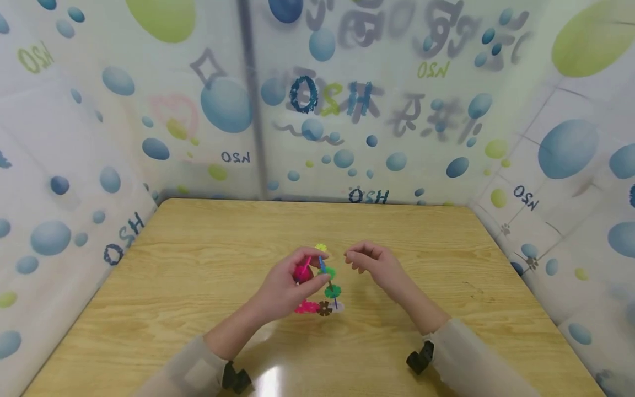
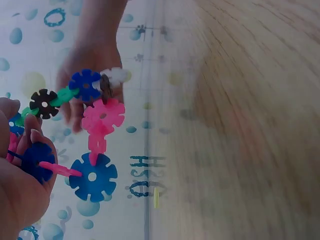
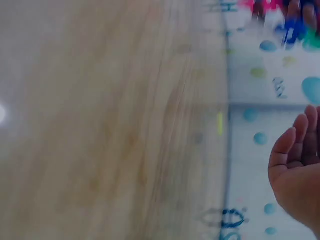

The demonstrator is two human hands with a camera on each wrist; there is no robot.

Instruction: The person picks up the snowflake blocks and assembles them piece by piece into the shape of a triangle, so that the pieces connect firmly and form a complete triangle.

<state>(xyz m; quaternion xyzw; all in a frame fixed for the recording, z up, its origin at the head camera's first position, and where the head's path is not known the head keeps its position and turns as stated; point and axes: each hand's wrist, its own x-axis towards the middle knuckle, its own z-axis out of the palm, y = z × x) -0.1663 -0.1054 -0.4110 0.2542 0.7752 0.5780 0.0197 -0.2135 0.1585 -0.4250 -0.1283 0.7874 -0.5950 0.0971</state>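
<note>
My left hand grips a linked ring of notched plastic snowflake discs above the table. In the left wrist view, the ring includes a blue disc, a pink disc, a black-looking disc and a translucent white disc. Green discs hang on its right side in the head view, and my fingers hide part of the ring. My right hand hovers apart to the right of the ring. Its fingers are loosely bent, with nothing visible in them.
A yellow disc lies on the wooden table just beyond my left hand. Patterned curtain-like walls with blue and green spots enclose the table at the back and both sides. Each wrist wears a small black device.
</note>
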